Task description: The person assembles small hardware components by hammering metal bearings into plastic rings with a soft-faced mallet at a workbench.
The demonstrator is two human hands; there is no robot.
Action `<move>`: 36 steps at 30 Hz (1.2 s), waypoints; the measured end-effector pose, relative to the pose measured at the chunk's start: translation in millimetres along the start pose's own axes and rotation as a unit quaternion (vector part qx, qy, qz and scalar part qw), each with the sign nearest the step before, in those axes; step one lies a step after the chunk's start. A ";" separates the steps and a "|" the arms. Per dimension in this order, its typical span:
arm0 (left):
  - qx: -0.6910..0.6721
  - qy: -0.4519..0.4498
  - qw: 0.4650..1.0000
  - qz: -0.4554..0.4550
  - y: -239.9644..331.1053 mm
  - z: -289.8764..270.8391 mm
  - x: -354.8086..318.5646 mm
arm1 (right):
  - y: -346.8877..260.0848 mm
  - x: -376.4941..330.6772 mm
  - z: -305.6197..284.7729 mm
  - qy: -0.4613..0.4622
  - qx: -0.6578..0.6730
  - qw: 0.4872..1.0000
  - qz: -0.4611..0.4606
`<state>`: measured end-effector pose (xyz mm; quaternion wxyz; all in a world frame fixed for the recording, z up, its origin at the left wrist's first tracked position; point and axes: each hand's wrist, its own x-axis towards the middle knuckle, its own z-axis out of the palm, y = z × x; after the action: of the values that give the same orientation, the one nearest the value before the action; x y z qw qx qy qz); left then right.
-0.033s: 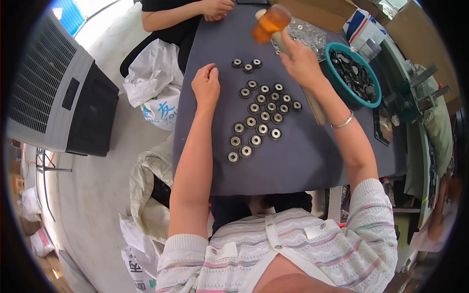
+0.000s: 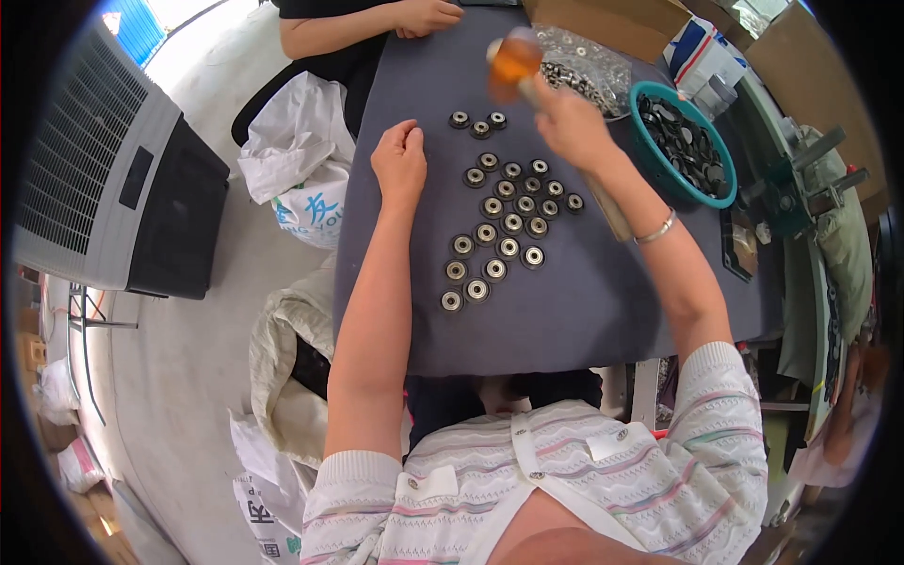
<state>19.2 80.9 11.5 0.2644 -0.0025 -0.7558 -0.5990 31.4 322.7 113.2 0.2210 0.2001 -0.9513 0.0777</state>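
Far to the left of the desk [image 2: 565, 320], an air cooler [image 2: 104, 169] with a grey grille stands on the floor. Between the air cooler and the desk, a white plastic bag [image 2: 297, 179] lies against the left edge of the desk.

The desk has a dark grey top. Near its left edge, the left hand [image 2: 400, 162] rests on the desk top with the fingers curled into a loose fist; it holds nothing that can be seen. Just to the right of this hand, many small round bearings [image 2: 508, 221] lie flat on the desk in slanted rows, and three more lie apart from them toward the far side of the desk.

To the right of the rows, the right hand [image 2: 570, 127] is raised above the desk and is closed around the handle of a mallet [image 2: 513, 61] with an orange head. The head is blurred and stands over the far part of the desk, beyond the bearings. A thin bracelet [image 2: 656, 229] is on the right wrist.

Beyond the mallet, a clear bag [image 2: 589, 61] with small metal parts lies on the desk. Near the right edge of the desk stands a teal bowl [image 2: 650, 151] full of dark round parts.

At the far side of the desk, the arm of another person [image 2: 367, 28] rests on the desk edge.
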 end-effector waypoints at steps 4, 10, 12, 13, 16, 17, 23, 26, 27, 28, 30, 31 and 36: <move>0.006 0.006 1.000 0.012 -3.1 -2.2 3.4 | 5.8 -0.6 16.0 -0.102 0.036 0.994 0.032; 0.019 0.018 0.999 0.019 -5.7 -2.8 4.9 | -10.2 3.4 -16.0 0.050 0.079 0.995 -0.045; 0.024 0.021 0.999 0.020 -4.9 -4.2 5.1 | -35.7 -7.9 -15.3 0.023 0.037 0.998 -0.046; 0.024 0.020 0.999 0.025 -6.3 -2.1 5.7 | -38.2 -8.2 1.9 -0.137 -0.043 0.990 -0.014; 0.005 0.027 0.999 0.026 -12.3 1.1 6.7 | -36.5 -14.3 15.6 -0.118 -0.003 0.993 -0.028; -0.015 0.032 0.999 0.022 -15.3 1.6 7.3 | -31.0 -8.4 14.0 -0.108 0.030 0.993 -0.035; -0.019 0.045 0.998 0.027 -22.7 -0.6 10.2 | -45.6 19.5 -6.0 0.054 0.114 0.989 -0.076; -0.017 0.032 0.999 0.019 -17.5 6.7 9.0 | -37.3 23.7 26.6 0.005 0.002 0.998 -0.064; -0.015 0.036 0.999 0.022 -21.9 5.0 9.7 | -49.8 23.1 39.7 -0.098 -0.043 0.994 -0.015; -0.023 0.041 0.999 0.017 -26.1 3.4 8.5 | -48.9 24.7 44.8 -0.094 -0.029 0.995 -0.022; -0.031 0.046 0.998 0.010 -29.8 1.7 9.1 | -45.9 27.2 43.7 -0.091 -0.015 0.995 -0.029; -0.032 0.044 0.998 0.007 -29.6 1.6 9.1 | -43.4 29.5 39.7 -0.080 -0.001 0.996 -0.041; -0.034 0.044 0.998 0.019 -20.4 2.4 11.1 | -39.2 40.6 2.4 0.039 0.081 0.995 -0.042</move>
<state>2.1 73.8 -2.8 0.3084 0.0006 -0.7223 -0.6190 13.4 272.4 131.7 0.2441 0.2537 -0.9234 0.1529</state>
